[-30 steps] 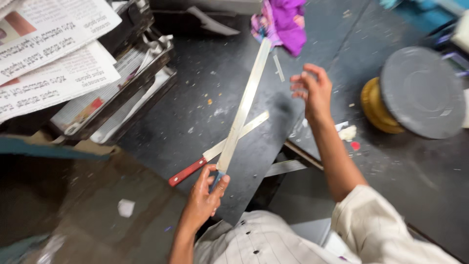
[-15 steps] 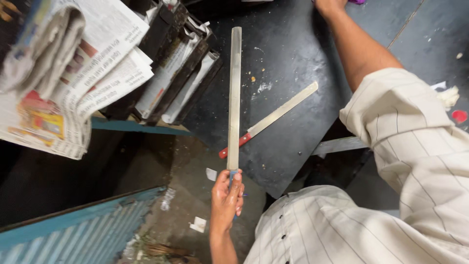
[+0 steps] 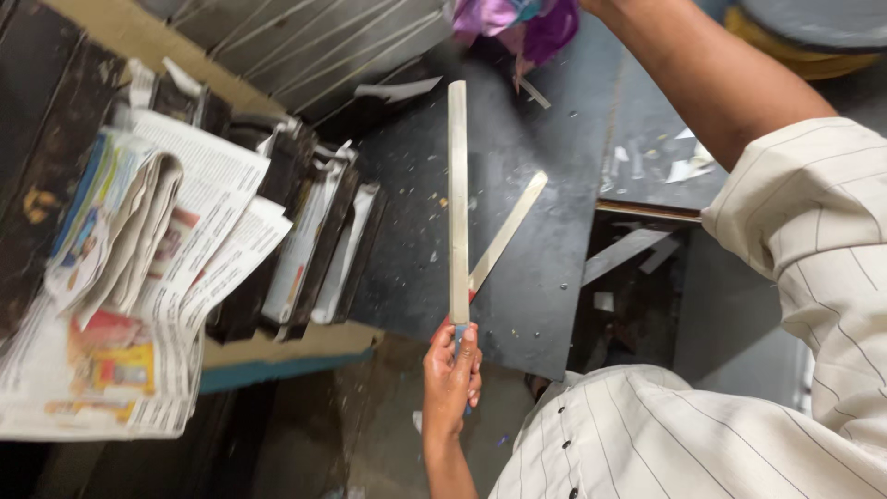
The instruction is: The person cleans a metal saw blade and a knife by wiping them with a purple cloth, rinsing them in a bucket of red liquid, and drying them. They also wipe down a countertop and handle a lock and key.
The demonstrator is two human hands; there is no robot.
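Metal strip (image 3: 458, 199) | left hand (image 3: 452, 377) fingers grip lower end | upright

Newspapers (image 3: 139, 277); perhaps purple cloth (image 3: 522, 23)

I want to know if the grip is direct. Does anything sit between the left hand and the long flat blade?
Nothing visible does. The left hand grips the long flat blade at its lower end, fingers wrapped directly around it, above the dark board.

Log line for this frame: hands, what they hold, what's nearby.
left hand: grips long metal strip | right hand: out of frame, arm toward purple cloth | second strip on dark board
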